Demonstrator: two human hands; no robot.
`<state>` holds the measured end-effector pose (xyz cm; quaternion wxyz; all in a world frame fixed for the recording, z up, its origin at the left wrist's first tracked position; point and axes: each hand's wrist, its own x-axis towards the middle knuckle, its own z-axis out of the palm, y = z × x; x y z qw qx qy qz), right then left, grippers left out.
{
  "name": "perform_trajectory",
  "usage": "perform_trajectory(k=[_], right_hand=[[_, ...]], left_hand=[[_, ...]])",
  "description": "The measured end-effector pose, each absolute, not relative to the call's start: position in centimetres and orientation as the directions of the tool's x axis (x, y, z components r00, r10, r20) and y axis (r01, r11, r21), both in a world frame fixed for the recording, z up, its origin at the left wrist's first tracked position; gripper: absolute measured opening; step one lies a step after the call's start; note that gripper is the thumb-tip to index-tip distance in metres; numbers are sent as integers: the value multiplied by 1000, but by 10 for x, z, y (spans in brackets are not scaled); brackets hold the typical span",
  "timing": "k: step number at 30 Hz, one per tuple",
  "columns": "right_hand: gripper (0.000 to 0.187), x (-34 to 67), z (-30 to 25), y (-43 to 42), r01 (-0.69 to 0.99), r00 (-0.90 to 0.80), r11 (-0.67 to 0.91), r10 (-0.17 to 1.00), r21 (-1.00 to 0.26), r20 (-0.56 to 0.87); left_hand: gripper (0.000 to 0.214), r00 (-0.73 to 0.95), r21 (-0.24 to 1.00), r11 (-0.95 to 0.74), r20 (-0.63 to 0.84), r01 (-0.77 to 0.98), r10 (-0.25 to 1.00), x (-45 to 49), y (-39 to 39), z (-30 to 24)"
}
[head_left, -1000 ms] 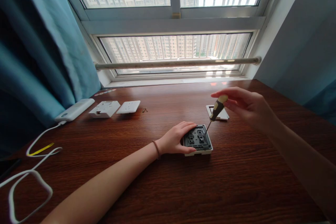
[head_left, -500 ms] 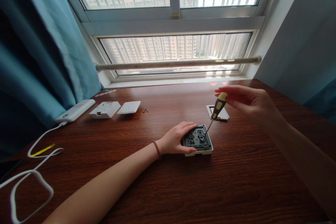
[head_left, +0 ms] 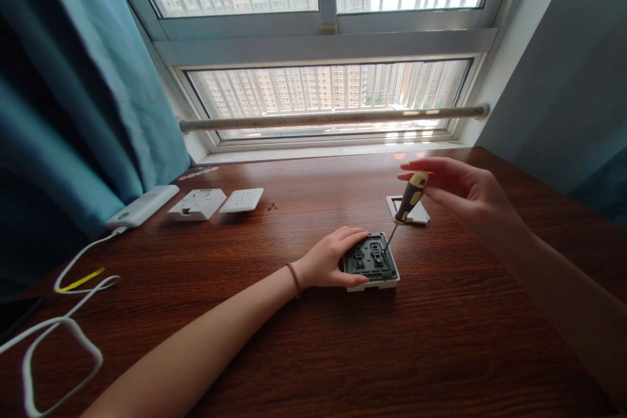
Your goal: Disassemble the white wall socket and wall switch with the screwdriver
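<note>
A wall switch (head_left: 371,258) with its dark inner face up and a white body beneath lies on the wooden table. My left hand (head_left: 336,258) grips it from the left, fingers along the far edge and thumb along the near edge. My right hand (head_left: 455,189) holds a screwdriver (head_left: 410,198) by the top of its black and yellow handle, between thumb and fingertips. The screwdriver leans right, its thin shaft running down to the right part of the switch's dark face. Whether a screw sits under the tip is too small to tell.
Behind the screwdriver lies a white frame plate (head_left: 418,211). To the left are several small screws (head_left: 272,206), a white socket plate (head_left: 241,200), a white box (head_left: 196,204) and a white power bank (head_left: 142,206) with its cable (head_left: 81,245). A window rail (head_left: 333,119) runs behind the table.
The fingers of my right hand have shifted slightly around the top of the screwdriver handle. My left hand and the switch keep their places on the table.
</note>
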<state>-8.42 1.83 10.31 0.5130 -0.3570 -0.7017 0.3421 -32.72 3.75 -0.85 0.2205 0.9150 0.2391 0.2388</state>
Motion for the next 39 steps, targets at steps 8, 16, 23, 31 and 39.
perform_trajectory(k=[8,16,23,31,39], right_hand=[[29,-86,94,23,290,-80,531,843,-796,532],[26,-90,100,17,227,-137,510,860,-830,492],[34,-89,93,20,324,-68,535,836,-780,545],[29,-93,100,12,193,-212,552,831,-811,515],[35,-89,93,16,313,-95,544,834,-779,544]], left_hand=[[76,774,513,-790,327,337,542,-328,38,-8],[76,770,524,-785,331,331,546,-327,37,-8],[76,768,532,-781,332,327,547,-327,37,-7],[76,769,516,-788,334,335,545,-327,38,-7],[76,767,524,-784,334,332,548,-327,37,-8]])
